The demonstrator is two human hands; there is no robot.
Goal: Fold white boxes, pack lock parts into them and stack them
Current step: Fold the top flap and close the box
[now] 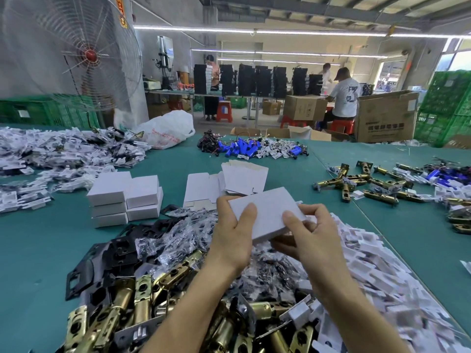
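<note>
I hold a closed white box (267,212) in both hands above the parts pile. My left hand (233,238) grips its left end, thumb on top. My right hand (309,234) grips its right end, thumb on top and fingers curled underneath. To the left stands a stack of finished white boxes (125,197), three high in two columns. Flat unfolded white boxes (229,183) lie behind the held one. Below my hands lies a heap of brass latch bolts (142,301), black strike plates (119,253), bagged screws (178,238) and white plastic parts (369,266).
The green table (38,250) also carries white bagged parts (63,154) at far left, blue batteries with wires (249,149) in the middle back, and more latch bolts (369,182) at right. A fan, crates, cartons and other workers are beyond the table.
</note>
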